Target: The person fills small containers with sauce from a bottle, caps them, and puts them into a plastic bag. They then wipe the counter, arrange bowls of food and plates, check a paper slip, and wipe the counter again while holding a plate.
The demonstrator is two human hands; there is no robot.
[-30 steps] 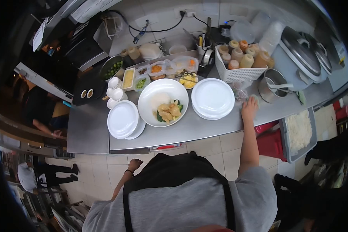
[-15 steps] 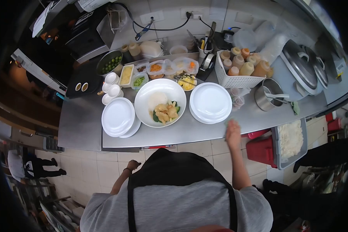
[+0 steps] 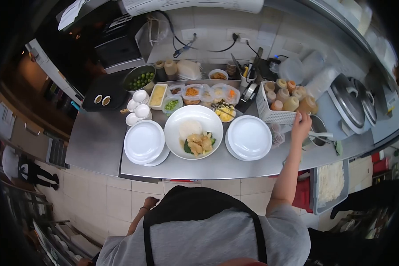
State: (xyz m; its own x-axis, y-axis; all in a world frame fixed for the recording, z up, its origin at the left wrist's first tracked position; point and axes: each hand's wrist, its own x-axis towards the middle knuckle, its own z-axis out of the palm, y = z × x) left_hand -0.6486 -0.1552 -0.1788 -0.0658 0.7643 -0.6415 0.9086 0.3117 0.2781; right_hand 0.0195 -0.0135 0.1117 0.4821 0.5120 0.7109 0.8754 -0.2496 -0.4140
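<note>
Our left hand [image 3: 150, 202] hangs on the near side of the brushed-steel counter [image 3: 195, 170], fingers seemingly curled; we cannot tell whether they hold anything. Our right hand [image 3: 301, 126] has just moved from the counter's front edge to the near right corner of a white perforated plastic basket [image 3: 277, 116], which puts our reach at the basket now. Its fingertips meet that corner, but we cannot tell whether they grasp it. The basket stands towards the back, filled with squeeze bottles [image 3: 291, 104], just beside a round steel pot [image 3: 318, 120]. Left of it, a wide white bowl [image 3: 173, 142] of food sits between white round plates [image 3: 250, 136]. Beyond runs a pale tiled wall [image 3: 217, 24].
</note>
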